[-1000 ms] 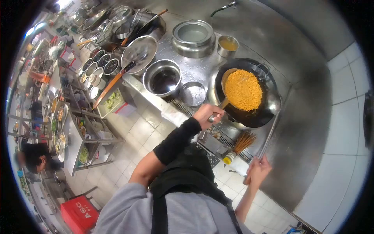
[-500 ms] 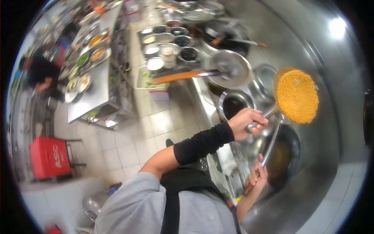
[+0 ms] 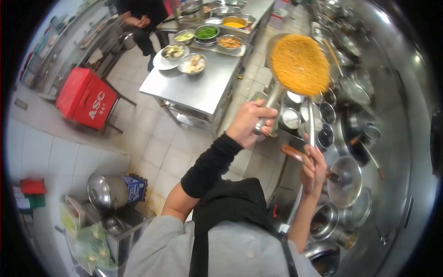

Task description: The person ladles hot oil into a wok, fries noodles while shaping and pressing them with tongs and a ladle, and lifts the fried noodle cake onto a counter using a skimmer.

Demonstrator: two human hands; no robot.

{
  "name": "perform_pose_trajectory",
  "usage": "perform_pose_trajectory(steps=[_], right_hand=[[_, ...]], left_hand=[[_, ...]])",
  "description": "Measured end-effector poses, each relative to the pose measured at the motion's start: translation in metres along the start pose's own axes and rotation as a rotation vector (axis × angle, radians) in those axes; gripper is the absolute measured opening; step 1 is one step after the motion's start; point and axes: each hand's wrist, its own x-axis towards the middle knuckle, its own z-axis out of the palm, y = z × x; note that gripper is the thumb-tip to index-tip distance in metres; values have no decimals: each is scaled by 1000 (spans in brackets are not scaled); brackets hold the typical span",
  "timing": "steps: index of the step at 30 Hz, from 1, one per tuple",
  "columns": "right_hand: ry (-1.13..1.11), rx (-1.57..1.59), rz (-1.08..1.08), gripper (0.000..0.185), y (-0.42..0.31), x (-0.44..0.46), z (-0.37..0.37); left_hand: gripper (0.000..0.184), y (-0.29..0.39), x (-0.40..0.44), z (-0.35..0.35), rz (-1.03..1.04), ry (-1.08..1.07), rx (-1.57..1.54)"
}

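Note:
My left hand, below a black sleeve, is closed around the thick metal handle of a round strainer. A flat round cake of thin yellow noodles fills the strainer and hides most of it. My right hand grips the long handle of a metal ladle. The ladle's far end reaches up to the underside of the noodle cake, where its head is hidden. Behind my right hand, a wooden handle runs toward a wide metal strainer resting by the stove.
Left of the strainer stands a steel table with a bowl of chopped greens and other bowls of food. A person is beyond it. A red box sits at the left. Woks and metal pots line the right side.
My view has turned left. Both hands have carried the strainer of noodles and the ladle from above the wok toward the aisle and the condiment bowls.

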Motion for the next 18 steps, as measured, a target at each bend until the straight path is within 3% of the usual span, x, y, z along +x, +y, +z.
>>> perform_pose_trajectory(steps=[8, 14, 18], right_hand=[[-182, -160, 457, 34, 90, 199, 40], [-184, -266, 612, 33, 113, 283, 60], [-190, -271, 674, 42, 111, 323, 61]], left_hand=[[18, 101, 19, -126, 279, 374, 38], [21, 127, 40, -177, 337, 515, -2], [22, 139, 52, -186, 358, 571, -68]])
